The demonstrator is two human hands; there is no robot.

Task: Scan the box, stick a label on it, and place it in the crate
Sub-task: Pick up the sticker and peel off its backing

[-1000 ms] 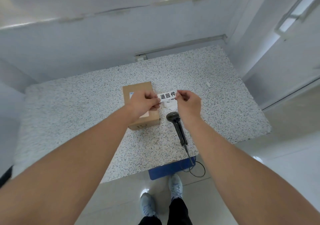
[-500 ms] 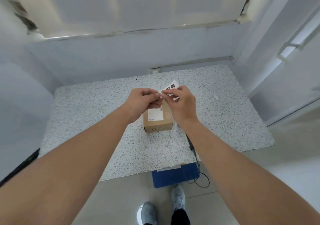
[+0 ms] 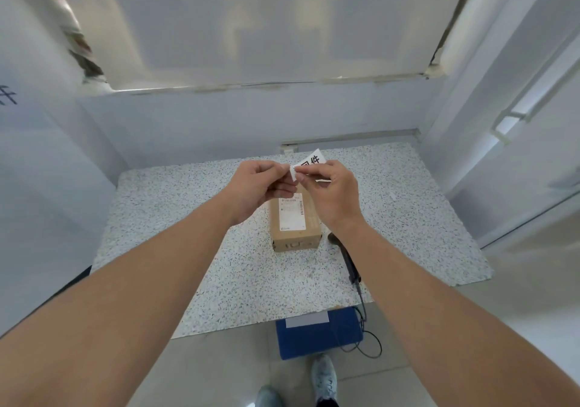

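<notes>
Brown box [image 3: 295, 218], speckled table [image 3: 219, 265], maybe-blue crate [image 3: 317, 337].

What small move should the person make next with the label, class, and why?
Probably finish peeling the label from its backing, then lower it onto the box. Both the left hand and right hand pinch it in the air above the box, and the scanner already lies on the table.

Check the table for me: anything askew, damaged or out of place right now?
Nothing stands out. The box sits flat and intact on the table, the scanner lies beside it, and both hands hold the label above the box.
</notes>
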